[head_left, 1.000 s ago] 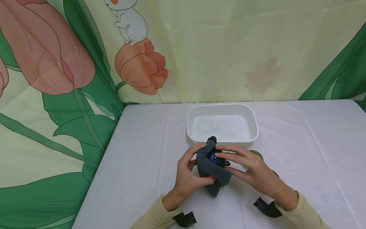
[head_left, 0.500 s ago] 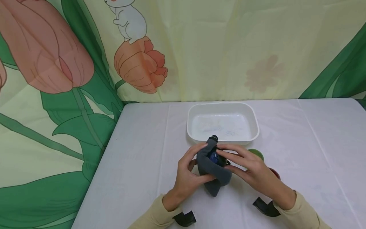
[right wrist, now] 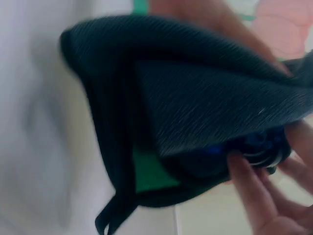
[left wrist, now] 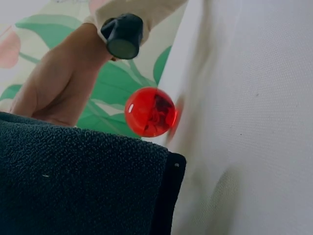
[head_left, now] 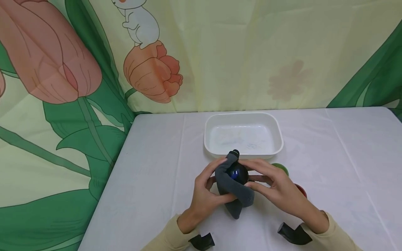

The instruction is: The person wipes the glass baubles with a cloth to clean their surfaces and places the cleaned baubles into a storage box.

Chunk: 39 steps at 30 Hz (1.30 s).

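Observation:
A dark grey towel (head_left: 231, 183) is folded around a shiny dark blue ball (head_left: 239, 173) in front of the white tub. My left hand (head_left: 204, 191) grips the towel from the left, fingers at the back and thumb over its front fold. From the right, my right hand (head_left: 277, 186) holds the exposed side of the ball, with thumb and fingers curled round it. In the right wrist view the towel (right wrist: 205, 98) covers most of the ball, and the right fingers (right wrist: 252, 191) reach under its edge. The left wrist view has the towel (left wrist: 83, 176) hiding the ball.
A white rectangular tub (head_left: 245, 151) stands behind the hands. A clear red ball (left wrist: 150, 112) lies on the white table (head_left: 157, 174), mostly hidden by the right wrist in the head view. Part of a green round thing (head_left: 281, 168) shows behind the right hand.
The fingers of my right hand have shifted on the ball, which has turned: the small black nub at its right side has gone from sight. My left hand keeps its grip on the towel.

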{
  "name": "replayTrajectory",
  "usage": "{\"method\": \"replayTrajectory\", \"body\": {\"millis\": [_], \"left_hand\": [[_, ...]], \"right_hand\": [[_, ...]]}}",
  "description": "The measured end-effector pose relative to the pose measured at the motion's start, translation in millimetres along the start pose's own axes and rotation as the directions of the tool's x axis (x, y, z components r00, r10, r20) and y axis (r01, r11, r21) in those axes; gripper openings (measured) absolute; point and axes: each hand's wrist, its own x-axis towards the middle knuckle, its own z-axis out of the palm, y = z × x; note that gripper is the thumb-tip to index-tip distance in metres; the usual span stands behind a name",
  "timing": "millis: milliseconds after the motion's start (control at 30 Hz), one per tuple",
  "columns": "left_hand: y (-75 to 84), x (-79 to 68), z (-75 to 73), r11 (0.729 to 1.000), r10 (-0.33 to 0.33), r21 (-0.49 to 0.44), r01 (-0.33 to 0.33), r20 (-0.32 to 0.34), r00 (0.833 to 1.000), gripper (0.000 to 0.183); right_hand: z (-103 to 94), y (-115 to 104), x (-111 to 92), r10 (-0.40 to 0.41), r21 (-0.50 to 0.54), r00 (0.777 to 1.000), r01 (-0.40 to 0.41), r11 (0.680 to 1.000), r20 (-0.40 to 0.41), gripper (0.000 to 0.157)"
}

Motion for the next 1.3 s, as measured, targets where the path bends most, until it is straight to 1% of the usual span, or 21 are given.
{"method": "replayTrajectory", "body": {"millis": [67,133,267,333,400,500,533,600,667,733,867,1000,1133,1167,1300], "left_hand": [[0.6,-0.5,0.3,1.0,-0.005,0.0,0.005,0.001,1.0,0.075],[0.9,-1.0,0.7,1.0,-0.008,0.001,0.008,-0.004,1.0,0.075],[0.8,-1.6,1.0,1.0,-0.013,-0.005,0.013,-0.021,1.0,0.073],[0.6,-1.8,0.9,1.0,-0.011,-0.009,0.011,-0.023,1.0,0.073],[0.3,-2.0,0.8,1.0,-0.006,-0.013,0.006,-0.023,1.0,0.073],[0.3,-2.3,0.7,1.0,0.0,-0.017,0.0,-0.022,1.0,0.073],[0.3,-2.4,0.7,1.0,0.0,-0.018,0.0,-0.021,1.0,0.073],[0.4,-2.5,0.9,1.0,-0.003,-0.022,0.002,-0.022,1.0,0.073],[0.6,-2.5,1.2,1.0,-0.011,-0.029,0.01,-0.022,1.0,0.074],[0.8,-2.5,1.6,0.999,-0.017,-0.036,0.016,-0.025,1.0,0.074],[1.1,-2.4,2.4,0.998,-0.028,-0.055,0.027,-0.03,0.999,0.073],[1.3,-2.5,2.8,0.997,-0.041,-0.06,0.039,-0.03,0.999,0.072],[1.3,-2.1,2.8,0.997,-0.048,-0.056,0.047,-0.029,0.998,0.072],[1.2,-2.0,2.8,0.997,-0.048,-0.055,0.046,-0.028,0.998,0.072],[1.4,-1.9,2.8,0.999,-0.029,-0.029,0.028,-0.016,0.999,0.072]], "right_hand": [[-0.4,-0.1,-0.6,0.033,0.051,0.999,-0.033,0.998,0.004,0.058],[-1.0,-0.4,-0.6,0.047,0.068,0.999,-0.048,0.997,0.011,0.057],[-3.2,-1.1,0.0,0.082,0.036,0.996,-0.083,0.996,0.044,0.057],[-4.2,-2.2,0.3,0.068,-0.017,0.996,-0.067,0.998,0.053,0.059],[-5.4,-4.4,0.8,0.021,-0.072,0.998,-0.017,0.997,0.053,0.062],[-6.9,-9.0,2.2,-0.103,-0.157,0.994,0.108,0.982,0.038,0.064],[-7.4,-10.7,2.9,-0.15,-0.172,0.988,0.154,0.973,0.035,0.062],[-7.8,-13.0,4.1,-0.218,-0.196,0.975,0.222,0.955,0.039,0.053],[-7.7,-13.4,4.6,-0.263,-0.217,0.964,0.267,0.939,0.045,0.045],[-7.0,-12.0,4.5,-0.285,-0.236,0.957,0.289,0.928,0.052,0.043],[-5.9,-5.9,2.9,-0.293,-0.288,0.954,0.298,0.91,0.061,0.044],[-5.4,-2.5,0.8,-0.299,-0.362,0.952,0.304,0.881,0.07,0.045],[-5.1,-3.1,-0.8,-0.281,-0.418,0.957,0.284,0.863,0.07,0.046],[-5.1,-3.6,-1.1,-0.272,-0.425,0.96,0.275,0.863,0.068,0.047],[-5.6,-5.0,-2.5,-0.214,-0.409,0.975,0.221,0.886,0.064,0.048]]}}
